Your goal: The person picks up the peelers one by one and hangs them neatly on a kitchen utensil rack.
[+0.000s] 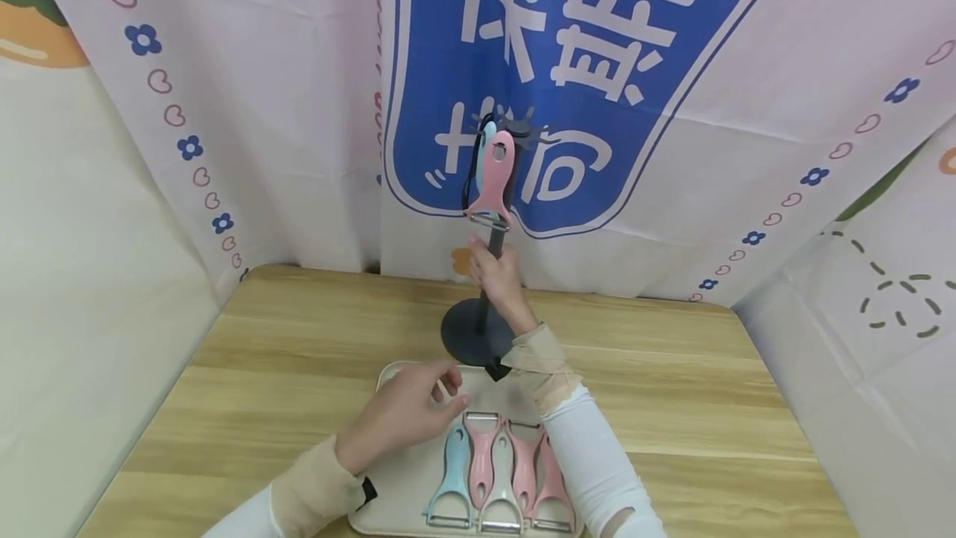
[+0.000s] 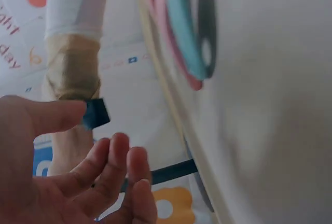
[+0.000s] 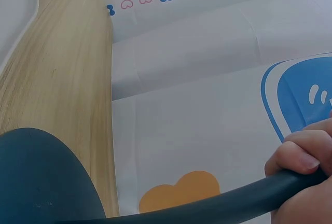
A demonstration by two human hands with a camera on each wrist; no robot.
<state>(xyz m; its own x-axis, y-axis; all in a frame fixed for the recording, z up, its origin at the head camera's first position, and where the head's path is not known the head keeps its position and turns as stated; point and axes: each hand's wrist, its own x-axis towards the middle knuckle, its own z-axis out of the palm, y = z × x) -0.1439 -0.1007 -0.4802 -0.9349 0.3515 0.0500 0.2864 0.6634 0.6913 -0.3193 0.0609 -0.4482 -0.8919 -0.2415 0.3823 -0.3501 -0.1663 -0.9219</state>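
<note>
My right hand (image 1: 499, 276) grips the upright pole of a dark stand, fingers and thumb wrapped round it in the right wrist view. The stand's round base (image 1: 465, 330) rests on the table just behind a pale tray (image 1: 399, 484). From the hooks (image 1: 515, 127) at its top hang a pink peeler (image 1: 496, 181) and, partly hidden behind it, a light blue peeler (image 1: 487, 139). My left hand (image 1: 407, 409) hovers over the tray's left side, fingers loosely bent, with nothing in it. In the tray lie a blue peeler (image 1: 456, 463), a grey-white peeler (image 1: 503, 463) and several pink peelers (image 1: 482, 451).
The wooden table (image 1: 672, 405) extends to both sides of the tray. Behind it hangs a white cloth (image 1: 321, 148) with a blue printed panel (image 1: 642, 156), close to the stand. My right forearm (image 1: 590, 438) passes over the tray's right edge.
</note>
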